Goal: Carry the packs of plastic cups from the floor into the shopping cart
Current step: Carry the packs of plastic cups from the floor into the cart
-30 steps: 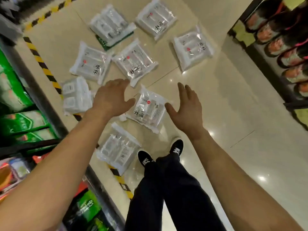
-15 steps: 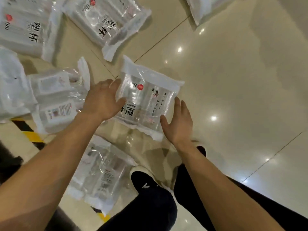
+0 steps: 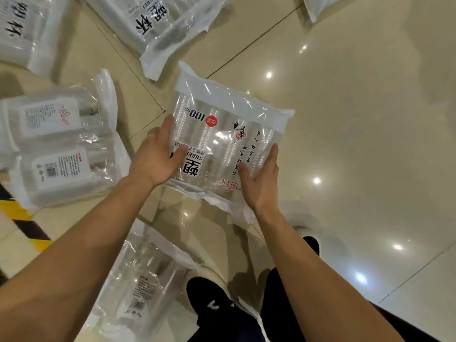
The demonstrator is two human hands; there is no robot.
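A clear pack of plastic cups (image 3: pixel 229 124) with a red dot and black print is held between both my hands above the floor. My left hand (image 3: pixel 158 154) grips its left edge, thumb over the front. My right hand (image 3: pixel 261 178) grips its lower right edge, thumb on the front. More packs lie on the floor: one at the left (image 3: pixel 56 144) label side up, one by my feet (image 3: pixel 145 285), one at the top (image 3: pixel 153 23), one at the top left (image 3: pixel 22 28). No shopping cart is in view.
The glossy beige tiled floor (image 3: pixel 357 119) stretches to the right. A yellow-and-black hazard stripe (image 3: pixel 22 223) runs at the lower left. My black shoes (image 3: pixel 212 304) and dark trousers are at the bottom centre. Another pack's corner (image 3: pixel 318 6) shows at the top right.
My view has dropped closer to the floor. Both hands came in onto the pack's two sides, took hold and raised it off the tiles.
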